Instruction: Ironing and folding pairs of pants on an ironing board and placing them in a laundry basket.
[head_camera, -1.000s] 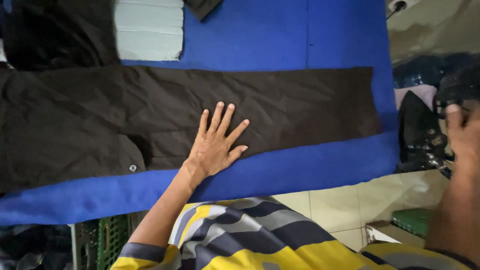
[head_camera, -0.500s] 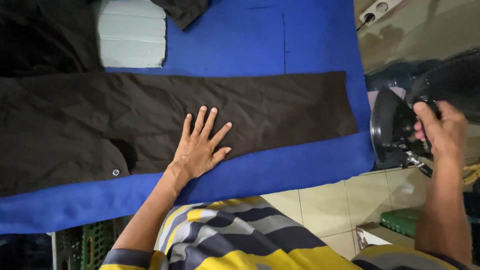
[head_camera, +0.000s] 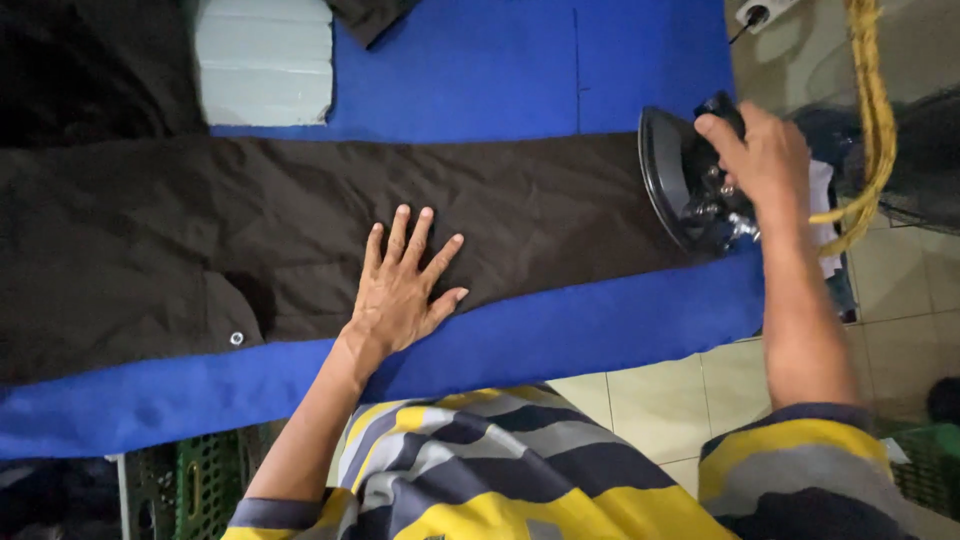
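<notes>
Trousers (head_camera: 300, 240) of dark brown cloth are laid flat along the blue padded board (head_camera: 480, 80), one leg reaching toward the board's right end. The left hand (head_camera: 405, 285) is pressed on that leg with the fingers spread wide, about midway along it and near its front edge. At the leg's cuff end, the right hand (head_camera: 765, 155) is closed round the handle of a black iron (head_camera: 690, 185), which is held tilted with its soleplate turned toward the cloth; whether the plate already touches the cuff cannot be told, as the hand covers part of it.

Trouble could be caused by the spread fingers, which lie on the very strip of cloth leading from the iron; a burn might be suffered if the iron were run along the leg before the hand is lifted. A yellow cord (head_camera: 870, 110) hangs just beyond the iron and could be snagged by the wrist. Creases seen near the cuff could be pressed in. A metal snap (head_camera: 237, 338) near the waist could be heated.
</notes>
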